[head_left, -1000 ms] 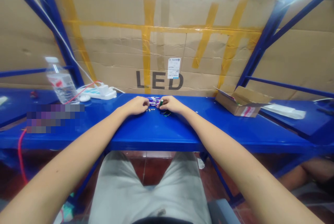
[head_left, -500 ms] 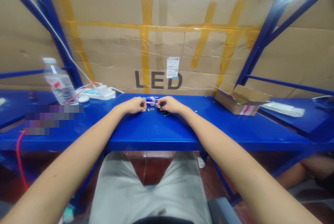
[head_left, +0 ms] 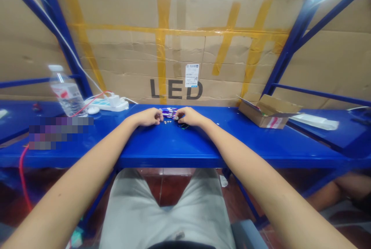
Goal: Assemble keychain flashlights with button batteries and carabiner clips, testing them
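Shiny purple pen-like items (head_left: 168,112) lie between my two hands on the blue table (head_left: 174,144). My left hand (head_left: 150,116) rests at their left end, its fingers curled together; anything in them is too small to make out. At the right end my right hand (head_left: 188,116) pinches a small silvery piece (head_left: 176,118). Several tiny gold-coloured pieces (head_left: 167,122) sit on the table just in front of the purple items. A dark, greenish-edged object (head_left: 183,126) is partly hidden under my right hand.
An open cardboard box (head_left: 262,113) stands at the right, beside a white packet (head_left: 315,121). On the left are a water bottle (head_left: 68,94), a white power strip (head_left: 111,104) with cables and a round white object (head_left: 93,110). A person's leg shows at lower right.
My left hand has shifted very slightly to the right. My right hand stays in nearly the same place, with the small silvery piece still at its fingertips.
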Action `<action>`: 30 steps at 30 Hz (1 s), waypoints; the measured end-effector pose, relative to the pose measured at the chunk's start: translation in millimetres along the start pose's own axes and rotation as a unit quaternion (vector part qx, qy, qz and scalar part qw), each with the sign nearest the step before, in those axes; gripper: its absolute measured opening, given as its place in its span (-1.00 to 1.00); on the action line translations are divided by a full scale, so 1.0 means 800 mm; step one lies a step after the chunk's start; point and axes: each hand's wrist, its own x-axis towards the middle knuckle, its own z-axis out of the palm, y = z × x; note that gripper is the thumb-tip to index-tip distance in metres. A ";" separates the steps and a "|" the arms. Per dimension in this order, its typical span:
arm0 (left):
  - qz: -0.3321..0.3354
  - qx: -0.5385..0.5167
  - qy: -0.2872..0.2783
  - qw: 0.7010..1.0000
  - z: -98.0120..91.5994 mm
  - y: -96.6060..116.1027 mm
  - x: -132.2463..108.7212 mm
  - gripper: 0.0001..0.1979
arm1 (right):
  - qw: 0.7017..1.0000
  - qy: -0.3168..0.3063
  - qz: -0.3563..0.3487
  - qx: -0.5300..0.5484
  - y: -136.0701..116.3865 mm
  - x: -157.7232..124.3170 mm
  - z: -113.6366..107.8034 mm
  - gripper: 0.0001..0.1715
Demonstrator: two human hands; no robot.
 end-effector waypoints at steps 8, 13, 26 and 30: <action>0.001 -0.006 -0.017 1.000 -0.006 0.000 -0.003 -0.72 | 1.000 -0.003 -0.009 0.018 -0.001 -0.001 -0.001 -0.71; -0.017 0.025 -0.019 0.999 -0.008 0.001 -0.003 -0.69 | 0.998 0.009 0.003 0.055 -0.002 0.000 0.002 -0.75; -0.007 0.070 0.034 0.997 -0.004 0.004 -0.007 -0.81 | 0.986 0.032 0.042 0.161 0.010 0.006 0.016 -0.83; 0.026 0.044 0.109 0.993 0.004 0.004 -0.002 -0.76 | 0.995 0.037 0.015 0.095 0.005 0.004 0.016 -0.85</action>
